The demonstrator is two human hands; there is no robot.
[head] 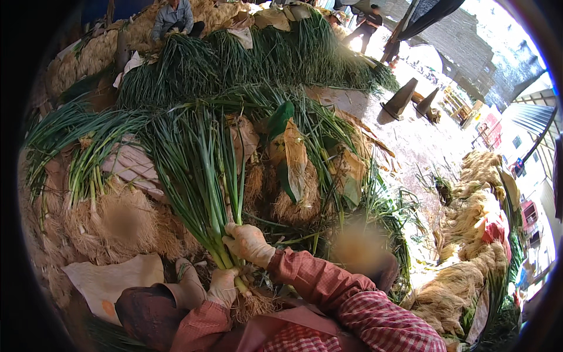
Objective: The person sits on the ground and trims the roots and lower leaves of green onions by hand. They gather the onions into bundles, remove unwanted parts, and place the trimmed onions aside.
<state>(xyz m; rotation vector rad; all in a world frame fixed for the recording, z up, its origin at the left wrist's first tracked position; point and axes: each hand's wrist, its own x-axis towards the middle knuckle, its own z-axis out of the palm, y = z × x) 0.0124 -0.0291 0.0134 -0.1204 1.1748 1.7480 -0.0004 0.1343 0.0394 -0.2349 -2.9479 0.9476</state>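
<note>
A bunch of green onions (215,215) slants in front of me, its long green leaves fanned away and its pale stringy roots (253,304) towards my lap. My left hand (223,287), in a pale work glove, grips the stalks low down, just above the roots. Higher on the same stalks, my gloved right hand (250,245) has its fingers curled at their right side; its fingertips are partly hidden by the stems. Left of the bunch lies a row of more green onions with dense tan roots (125,220).
Root-ended bundles wrapped in paper (295,160) lie ahead. Behind them stands a long heap of green onions (272,57), with a seated person (173,20) beyond. Traffic cones (400,100) stand on the right-hand floor, near another root pile (466,259). A pale sheet (116,277) lies at left.
</note>
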